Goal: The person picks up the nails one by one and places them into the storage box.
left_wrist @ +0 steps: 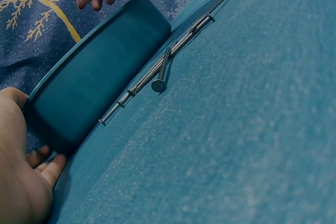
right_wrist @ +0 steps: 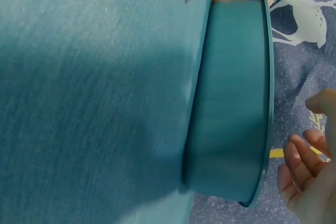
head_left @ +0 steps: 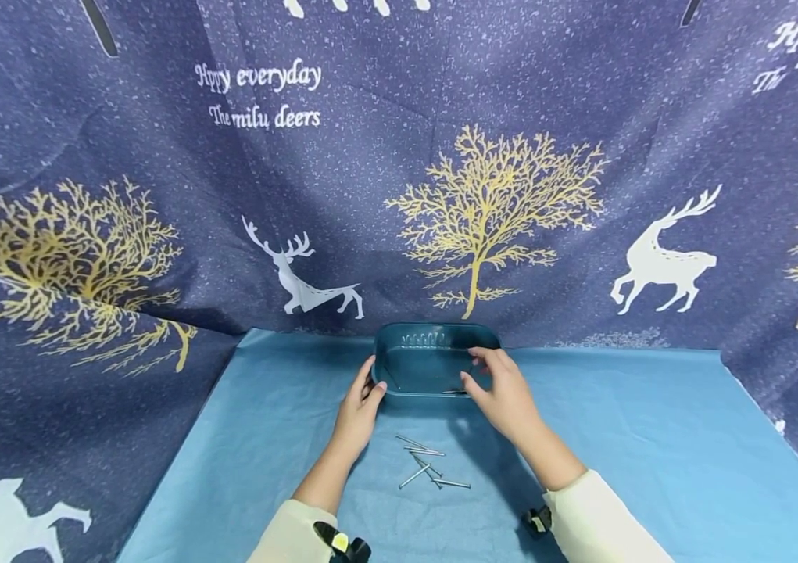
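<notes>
- The right hand is well open, thumb and fingers parted and a little bent; it has hold of nothing; it hangs above the right end of the container, with the right wrist view showing a gap to the rim.
- The left hand is closed around the left end of the container, the thumb at its near left corner, the other fingers along the left outer wall.
- The teal container stands upright at the middle of the table's far edge; inside it, by the near wall toward the right, lies a thin dark piece, too small to be told surely.
- A loose group of about six metal nails lies before the container's near wall, between the two forearms; some of them cross or touch; the left wrist view shows their flat heads.
- Pale sleeves cover the forearms; a black device sits at the right cuff, another at the left one.
- The table has a blue cloth over it; behind its far edge hangs a dark blue curtain, printed with white deer, golden trees and white lettering.
</notes>
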`<state>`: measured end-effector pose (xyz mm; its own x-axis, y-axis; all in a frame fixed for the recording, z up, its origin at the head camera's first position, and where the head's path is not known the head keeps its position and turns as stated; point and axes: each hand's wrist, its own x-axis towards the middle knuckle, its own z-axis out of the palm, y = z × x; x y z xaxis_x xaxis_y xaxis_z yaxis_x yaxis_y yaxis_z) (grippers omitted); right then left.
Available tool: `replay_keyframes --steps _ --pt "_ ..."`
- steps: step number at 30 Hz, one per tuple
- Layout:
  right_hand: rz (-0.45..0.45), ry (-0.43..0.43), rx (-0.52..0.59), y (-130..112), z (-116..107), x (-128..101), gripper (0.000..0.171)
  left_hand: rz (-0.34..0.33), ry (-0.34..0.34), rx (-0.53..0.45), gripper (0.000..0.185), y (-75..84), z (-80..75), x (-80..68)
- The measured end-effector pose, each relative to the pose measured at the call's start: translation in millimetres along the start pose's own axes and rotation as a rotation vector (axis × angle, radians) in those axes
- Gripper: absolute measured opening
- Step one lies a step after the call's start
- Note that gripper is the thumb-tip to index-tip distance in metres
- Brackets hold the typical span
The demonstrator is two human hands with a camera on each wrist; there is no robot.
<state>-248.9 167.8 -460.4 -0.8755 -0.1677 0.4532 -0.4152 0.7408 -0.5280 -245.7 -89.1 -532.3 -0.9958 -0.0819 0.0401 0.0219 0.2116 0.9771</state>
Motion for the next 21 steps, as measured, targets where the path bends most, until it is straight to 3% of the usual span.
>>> replay_keyframes --steps 21 --pt "0.001 -0.017 -0.007 -0.1 -3.5 -5.7 0.037 -0.003 -0.016 0.012 0.058 4.7 -1.1 -1.4"
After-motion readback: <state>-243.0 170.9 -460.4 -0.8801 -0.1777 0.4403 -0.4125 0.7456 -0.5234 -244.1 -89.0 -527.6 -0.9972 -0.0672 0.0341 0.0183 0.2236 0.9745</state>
